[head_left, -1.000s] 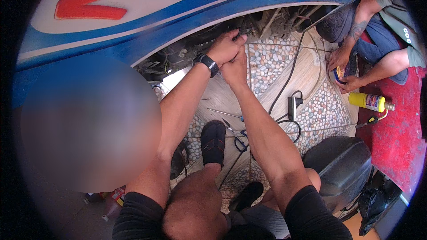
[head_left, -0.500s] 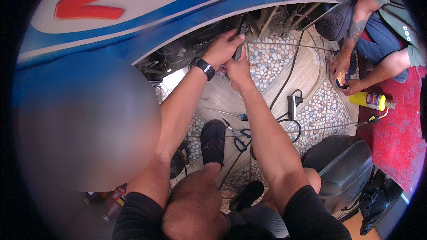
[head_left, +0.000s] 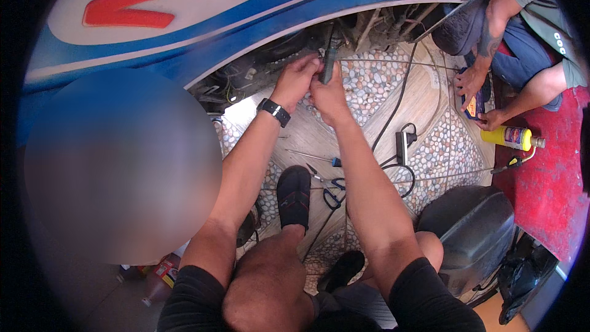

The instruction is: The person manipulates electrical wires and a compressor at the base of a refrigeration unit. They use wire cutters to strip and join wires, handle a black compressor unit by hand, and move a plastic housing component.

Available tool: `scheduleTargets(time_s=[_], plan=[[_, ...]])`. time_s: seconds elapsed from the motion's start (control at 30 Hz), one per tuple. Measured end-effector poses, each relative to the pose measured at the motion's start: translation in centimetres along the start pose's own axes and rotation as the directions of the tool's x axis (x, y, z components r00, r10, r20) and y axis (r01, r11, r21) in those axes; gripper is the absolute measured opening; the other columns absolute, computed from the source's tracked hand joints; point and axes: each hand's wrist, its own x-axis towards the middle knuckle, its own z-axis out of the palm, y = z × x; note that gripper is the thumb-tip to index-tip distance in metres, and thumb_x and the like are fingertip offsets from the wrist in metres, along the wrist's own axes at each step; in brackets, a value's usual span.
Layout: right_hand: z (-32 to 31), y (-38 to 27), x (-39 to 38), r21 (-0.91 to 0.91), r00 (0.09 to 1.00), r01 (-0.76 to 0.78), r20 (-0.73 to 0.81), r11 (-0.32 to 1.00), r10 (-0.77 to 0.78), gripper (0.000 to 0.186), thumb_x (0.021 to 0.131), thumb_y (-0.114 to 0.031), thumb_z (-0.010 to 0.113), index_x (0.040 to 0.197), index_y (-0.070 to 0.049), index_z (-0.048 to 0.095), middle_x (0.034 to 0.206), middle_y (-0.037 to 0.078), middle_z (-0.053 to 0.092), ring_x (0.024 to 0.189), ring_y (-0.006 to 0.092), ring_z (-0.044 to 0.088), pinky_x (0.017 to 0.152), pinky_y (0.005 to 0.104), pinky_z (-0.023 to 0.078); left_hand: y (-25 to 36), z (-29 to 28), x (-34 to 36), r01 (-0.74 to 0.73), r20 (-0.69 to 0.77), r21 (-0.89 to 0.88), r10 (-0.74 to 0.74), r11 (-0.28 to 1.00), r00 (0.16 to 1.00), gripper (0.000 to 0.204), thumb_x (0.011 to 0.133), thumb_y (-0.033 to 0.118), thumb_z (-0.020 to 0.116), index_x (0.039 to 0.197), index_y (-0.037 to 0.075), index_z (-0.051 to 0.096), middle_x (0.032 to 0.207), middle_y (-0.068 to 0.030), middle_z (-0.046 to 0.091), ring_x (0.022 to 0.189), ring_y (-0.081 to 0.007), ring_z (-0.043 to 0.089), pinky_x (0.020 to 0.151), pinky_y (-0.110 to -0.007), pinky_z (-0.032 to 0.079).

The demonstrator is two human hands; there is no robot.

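Under the curved edge of a blue and white body panel (head_left: 270,34), both my hands meet close together. My right hand (head_left: 330,99) is closed around a dark, thick-handled tool (head_left: 330,64). A thin shaft runs up from its handle toward the dark parts under the panel; its tip cannot be made out. Just left of the handle is my left hand (head_left: 296,81), wearing a black watch, its fingers curled together. Whatever those fingers pinch is hidden. Below on the floor lie a blue-handled screwdriver (head_left: 335,162) and blue-handled scissors (head_left: 332,200).
A white power strip (head_left: 402,147) with black cables lies on the pebble-patterned floor. At the right, another person's hands (head_left: 474,89) hold a small box, near a yellow gas torch (head_left: 510,138). A black plastic cover (head_left: 467,233) stands at my lower right. A blurred round patch covers the left.
My left hand has drawn down and left, its fingers coming off the tool's upper part. More of the tool's handle and shaft shows; my right hand stays nearly in place.
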Motion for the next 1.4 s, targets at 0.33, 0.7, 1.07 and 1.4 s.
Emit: scheduleTargets(time_s=[0.33,0.7,1.07,1.4], plan=[[1.0,-1.1,-0.9,-0.581,0.975,-0.026,-0.193,0.814,-0.107,0.039,0.086,-0.003,0.059,0.122,-0.009,0.044,0.1,0.015,0.059,0.087,0.036,0.065,0.073,0.0464,0.052,-1.0,-0.2,-0.5,-0.078,-0.021,-0.132,0.076,0.988,0.997,0.039,0.101,0.03,0.059,0.129,0.003,0.062,0.119,-0.0066,0.068,0.099,-0.0141,0.063,0.092,-0.032,0.049],[0.0,-0.8,-1.1,-0.618,0.955,0.004,-0.231,0.786,-0.187,0.033,0.086,0.003,0.054,0.115,-0.012,0.05,0.095,0.009,0.059,0.073,0.0199,0.054,0.063,0.037,0.049,-1.6,0.0,-0.8,-0.038,-0.039,-0.162,0.032,0.986,0.999,0.037,0.104,0.029,0.052,0.13,0.003,0.06,0.121,-0.0078,0.068,0.102,-0.0154,0.063,0.092,-0.033,0.05],[-1.2,-2.1,-1.6,-0.707,0.963,0.002,-0.188,0.707,-0.191,0.034,0.083,-0.002,0.059,0.115,-0.008,0.049,0.096,0.021,0.058,0.083,0.0359,0.061,0.069,0.0451,0.05,-2.8,-0.7,-0.7,0.003,-0.039,-0.203,-0.011,0.979,0.999,0.037,0.105,0.025,0.05,0.133,0.002,0.056,0.126,-0.0104,0.066,0.109,-0.0199,0.063,0.097,-0.035,0.049],[-5.9,-2.4,-10.8,0.551,0.722,-0.687,0.595,0.474,0.354,0.038,0.078,0.005,0.057,0.111,-0.013,0.051,0.094,0.009,0.054,0.075,0.0199,0.053,0.064,0.038,0.045,-3.7,0.3,-2.6,0.074,0.227,-0.589,0.077,0.804,0.971,0.048,0.102,0.016,0.047,0.148,0.005,0.039,0.142,-0.0145,0.054,0.125,-0.0307,0.056,0.107,-0.042,0.043]])
